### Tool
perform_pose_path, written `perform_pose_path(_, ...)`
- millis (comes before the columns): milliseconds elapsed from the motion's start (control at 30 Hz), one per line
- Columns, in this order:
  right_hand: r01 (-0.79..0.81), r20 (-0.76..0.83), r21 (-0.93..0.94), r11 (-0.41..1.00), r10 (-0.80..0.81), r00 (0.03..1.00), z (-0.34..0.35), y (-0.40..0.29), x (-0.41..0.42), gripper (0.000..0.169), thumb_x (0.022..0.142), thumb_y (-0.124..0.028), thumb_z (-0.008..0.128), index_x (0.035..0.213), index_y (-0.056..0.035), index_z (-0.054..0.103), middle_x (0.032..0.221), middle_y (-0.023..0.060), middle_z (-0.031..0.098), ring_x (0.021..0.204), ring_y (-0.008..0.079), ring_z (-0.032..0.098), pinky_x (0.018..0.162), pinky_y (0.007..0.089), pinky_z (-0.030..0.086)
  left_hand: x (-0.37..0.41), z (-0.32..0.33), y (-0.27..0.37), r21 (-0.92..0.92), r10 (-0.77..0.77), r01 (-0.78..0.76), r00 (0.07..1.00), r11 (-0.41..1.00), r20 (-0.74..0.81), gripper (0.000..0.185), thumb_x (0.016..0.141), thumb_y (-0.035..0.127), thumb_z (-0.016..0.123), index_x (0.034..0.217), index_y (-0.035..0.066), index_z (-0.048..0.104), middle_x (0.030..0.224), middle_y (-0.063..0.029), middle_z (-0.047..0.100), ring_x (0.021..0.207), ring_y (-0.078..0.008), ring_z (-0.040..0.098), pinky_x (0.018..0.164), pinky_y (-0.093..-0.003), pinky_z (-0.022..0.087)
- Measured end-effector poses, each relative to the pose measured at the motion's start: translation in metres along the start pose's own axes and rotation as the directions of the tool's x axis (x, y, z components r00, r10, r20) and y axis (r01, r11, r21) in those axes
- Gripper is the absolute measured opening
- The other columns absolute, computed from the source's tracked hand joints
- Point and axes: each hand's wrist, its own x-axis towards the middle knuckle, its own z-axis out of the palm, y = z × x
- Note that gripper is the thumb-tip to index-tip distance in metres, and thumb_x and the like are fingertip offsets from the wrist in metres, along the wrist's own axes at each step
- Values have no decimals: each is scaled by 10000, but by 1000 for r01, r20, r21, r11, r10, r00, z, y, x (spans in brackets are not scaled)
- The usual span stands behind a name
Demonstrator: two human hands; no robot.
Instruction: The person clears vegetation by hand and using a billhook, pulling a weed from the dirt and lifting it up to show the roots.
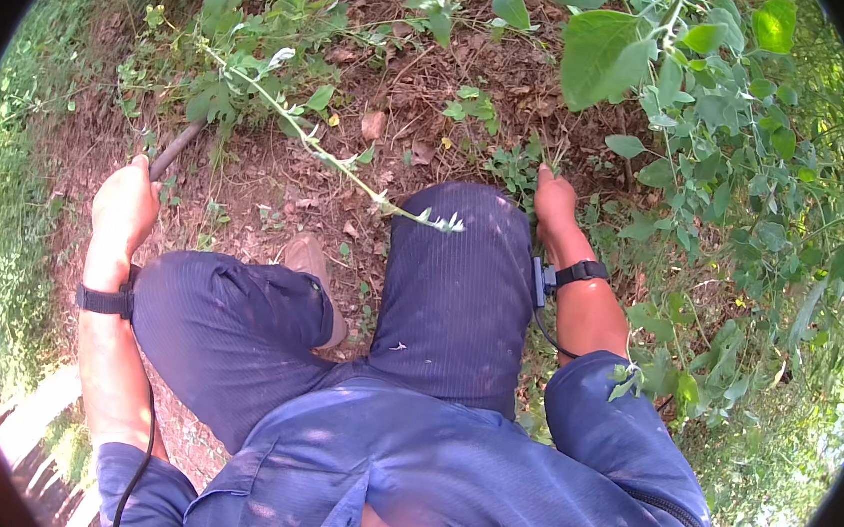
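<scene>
My left hand is closed around the brown handle of a tool, out beyond my left knee. The handle's far end disappears under leafy weeds, so the tool's head is hidden. Low to the ground past my other knee, my right hand pinches a few thin green plant stems at its fingertips. Small leafy weeds grow right beside these fingers. Both wrists wear black straps, and a small device sits at the right one.
A tall broad-leaved plant leans in from the upper right. One long pale stem arches across in front of my knees. Reddish soil carries dry leaves, twigs and a small stone. A brown shoe shows between my legs.
</scene>
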Motion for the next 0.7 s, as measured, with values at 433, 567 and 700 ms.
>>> perform_pose_path(433, -256, -252, -679, 688, 110, 962, -287, 78, -164, 488, 889, -453, 561, 861, 32, 602, 784, 182, 612, 739, 300, 547, 697, 415, 447, -6, 3, -4, -66, -56, 58, 998, 996, 28, 220, 864, 148, 602, 1027, 10, 548, 839, -210, 654, 840, -383, 645, 723, -482, 511)
perform_pose_path(567, -244, -203, -755, 608, 137, 970, -309, 53, -177, 452, 875, -432, 581, 902, 18, 610, 828, 200, 628, 778, 343, 577, 722, 430, 462, -10, 6, -6, -45, -27, 26, 1000, 999, -7, 229, 863, 150, 608, 1025, 0, 545, 827, -209, 651, 831, -381, 645, 713, -479, 511)
perform_pose_path(700, -71, 19, -841, 536, 160, 987, -280, 40, -162, 424, 861, -411, 601, 944, 4, 618, 873, 218, 644, 816, 386, 607, 748, 445, 477, -6, 5, -6, -38, -10, 10, 1000, 999, 8, 259, 859, 160, 618, 1052, 2, 547, 836, -203, 649, 834, -383, 641, 722, -477, 508)
